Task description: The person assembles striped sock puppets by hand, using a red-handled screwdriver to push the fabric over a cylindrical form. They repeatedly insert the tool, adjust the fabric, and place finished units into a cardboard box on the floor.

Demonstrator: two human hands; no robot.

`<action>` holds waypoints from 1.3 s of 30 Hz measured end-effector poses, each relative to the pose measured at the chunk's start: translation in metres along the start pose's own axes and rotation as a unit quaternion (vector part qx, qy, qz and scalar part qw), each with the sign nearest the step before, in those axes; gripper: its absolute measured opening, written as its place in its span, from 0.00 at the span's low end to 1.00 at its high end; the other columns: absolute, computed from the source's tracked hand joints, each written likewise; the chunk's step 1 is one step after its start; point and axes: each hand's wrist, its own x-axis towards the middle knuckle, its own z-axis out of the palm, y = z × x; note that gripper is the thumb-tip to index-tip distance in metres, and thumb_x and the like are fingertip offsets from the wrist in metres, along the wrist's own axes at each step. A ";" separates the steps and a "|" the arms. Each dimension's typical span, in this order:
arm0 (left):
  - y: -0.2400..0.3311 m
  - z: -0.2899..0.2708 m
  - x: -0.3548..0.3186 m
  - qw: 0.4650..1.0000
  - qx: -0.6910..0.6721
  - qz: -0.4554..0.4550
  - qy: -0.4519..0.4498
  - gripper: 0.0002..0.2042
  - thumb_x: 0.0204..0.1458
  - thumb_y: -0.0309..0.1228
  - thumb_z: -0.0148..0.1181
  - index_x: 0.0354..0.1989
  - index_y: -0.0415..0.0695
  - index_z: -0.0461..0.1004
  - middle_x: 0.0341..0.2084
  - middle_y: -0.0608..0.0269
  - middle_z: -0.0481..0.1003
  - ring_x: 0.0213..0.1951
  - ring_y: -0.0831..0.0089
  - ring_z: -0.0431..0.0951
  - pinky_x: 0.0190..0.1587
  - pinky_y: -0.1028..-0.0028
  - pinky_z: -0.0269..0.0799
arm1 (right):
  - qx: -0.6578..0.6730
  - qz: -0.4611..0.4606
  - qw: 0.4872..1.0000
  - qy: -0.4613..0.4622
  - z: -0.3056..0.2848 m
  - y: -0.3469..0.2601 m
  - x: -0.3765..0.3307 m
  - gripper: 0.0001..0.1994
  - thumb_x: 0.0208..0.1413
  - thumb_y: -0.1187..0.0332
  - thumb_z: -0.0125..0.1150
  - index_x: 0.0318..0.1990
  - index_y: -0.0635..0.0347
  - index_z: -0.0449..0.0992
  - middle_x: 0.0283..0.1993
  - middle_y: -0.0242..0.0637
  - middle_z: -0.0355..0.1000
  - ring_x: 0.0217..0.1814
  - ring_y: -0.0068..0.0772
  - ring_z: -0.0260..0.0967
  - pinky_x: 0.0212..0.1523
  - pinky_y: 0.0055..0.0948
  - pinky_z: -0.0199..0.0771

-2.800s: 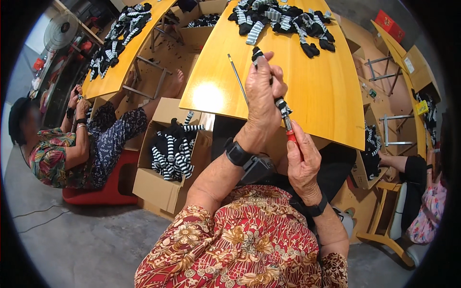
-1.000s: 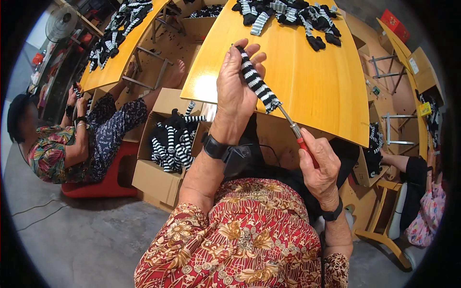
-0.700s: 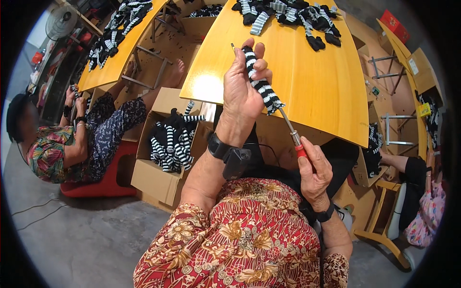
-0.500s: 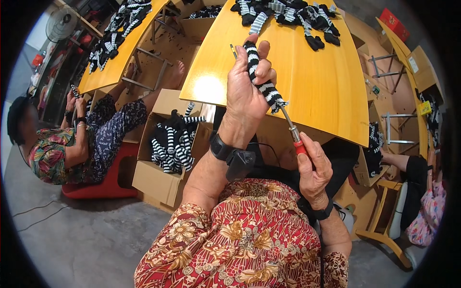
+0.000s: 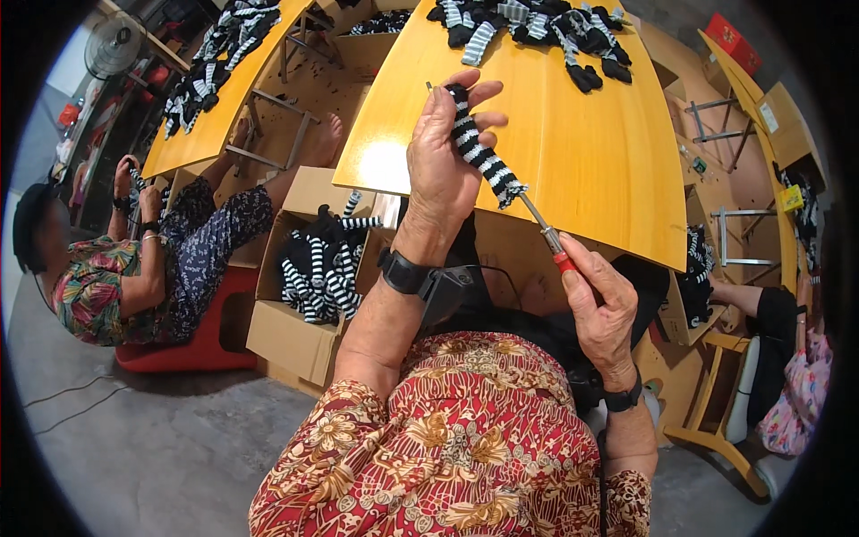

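Note:
A small black-and-white striped knitted sock [image 5: 480, 152] lies slantwise across the palm of my left hand [image 5: 443, 166]. The thumb is along one side of it and the loosely curled, parted fingers are on the other. A metal shaft runs into the sock's lower, frayed-looking end. That shaft belongs to a red-handled tool [image 5: 564, 260], whose working tip is hidden. My right hand [image 5: 605, 309] grips the red handle, thumb and forefinger along it. By my left thumb a thin stick end [image 5: 429, 87] pokes out; what it belongs to is unclear.
A yellow table [image 5: 573, 134] stands before me, with a pile of striped and black socks [image 5: 537, 22] at its far edge. Left of my knees is a cardboard box [image 5: 295, 336] of striped socks. A co-worker [image 5: 116, 286] sits at the left, another person [image 5: 796, 376] at the right.
My left hand has shifted slightly left and down, its fingers spreading more around the sock. My right hand has moved a little right and down with the tool. The left co-worker's hands have moved.

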 end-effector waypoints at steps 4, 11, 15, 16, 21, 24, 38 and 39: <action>-0.006 -0.002 0.001 0.999 0.016 0.010 -0.039 0.19 0.66 0.41 0.42 0.60 0.45 0.62 0.40 0.56 0.75 0.19 0.85 0.61 0.24 0.84 0.58 | 0.020 0.010 1.000 -0.004 0.002 0.004 0.005 0.17 0.56 0.79 0.55 0.54 0.64 0.75 0.32 0.36 0.73 0.30 0.20 0.66 0.32 0.19 0.66; -0.002 0.016 -0.006 0.996 -0.064 -0.012 -0.067 0.28 0.62 0.36 0.53 0.67 0.52 0.48 0.31 0.59 0.74 0.15 0.87 0.58 0.20 0.85 0.55 | 0.150 0.086 0.985 0.017 0.003 0.015 -0.001 0.16 0.57 0.75 0.56 0.53 0.65 0.75 0.32 0.32 0.73 0.28 0.15 0.64 0.29 0.17 0.64; -0.002 0.026 -0.009 0.991 -0.046 0.007 -0.123 0.26 0.63 0.34 0.52 0.66 0.53 0.49 0.26 0.65 0.71 0.13 0.88 0.54 0.15 0.87 0.51 | 0.240 0.114 0.963 0.038 0.005 0.012 -0.008 0.16 0.59 0.70 0.56 0.53 0.66 0.75 0.32 0.30 0.72 0.24 0.12 0.60 0.25 0.14 0.58; -0.001 0.028 -0.011 0.992 -0.045 0.008 -0.120 0.25 0.63 0.34 0.51 0.66 0.53 0.50 0.25 0.65 0.71 0.12 0.88 0.54 0.15 0.87 0.51 | 0.250 0.115 0.960 0.042 0.005 0.012 -0.009 0.16 0.59 0.69 0.56 0.54 0.66 0.75 0.31 0.30 0.72 0.24 0.12 0.59 0.24 0.13 0.57; 0.003 0.036 -0.018 0.996 0.075 0.049 -0.001 0.22 0.63 0.38 0.51 0.61 0.43 0.57 0.30 0.64 0.71 0.18 0.85 0.62 0.22 0.85 0.59 | 0.106 -0.001 0.993 0.043 0.001 0.012 0.003 0.16 0.55 0.76 0.58 0.52 0.67 0.75 0.30 0.32 0.71 0.26 0.18 0.62 0.26 0.19 0.62; 0.004 0.023 -0.013 0.991 0.107 0.061 0.060 0.19 0.65 0.38 0.48 0.55 0.36 0.61 0.36 0.58 0.72 0.27 0.78 0.71 0.29 0.81 0.68 | -0.002 -0.073 0.997 0.026 -0.004 0.009 0.005 0.18 0.50 0.80 0.58 0.51 0.67 0.76 0.30 0.35 0.71 0.26 0.22 0.64 0.28 0.22 0.65; -0.011 0.007 -0.011 0.991 -0.129 -0.016 0.021 0.19 0.67 0.45 0.37 0.51 0.42 0.65 0.37 0.60 0.74 0.19 0.79 0.61 0.23 0.81 0.58 | -0.048 -0.061 0.996 0.041 0.002 0.010 -0.007 0.18 0.50 0.83 0.57 0.51 0.66 0.76 0.28 0.36 0.70 0.25 0.23 0.63 0.26 0.22 0.64; -0.012 0.008 -0.010 0.990 -0.137 -0.021 0.018 0.19 0.67 0.45 0.37 0.50 0.43 0.65 0.38 0.59 0.74 0.19 0.79 0.61 0.23 0.81 0.58 | -0.041 -0.066 0.996 0.046 0.003 0.012 -0.006 0.18 0.51 0.83 0.57 0.51 0.66 0.76 0.29 0.36 0.70 0.26 0.23 0.64 0.27 0.22 0.65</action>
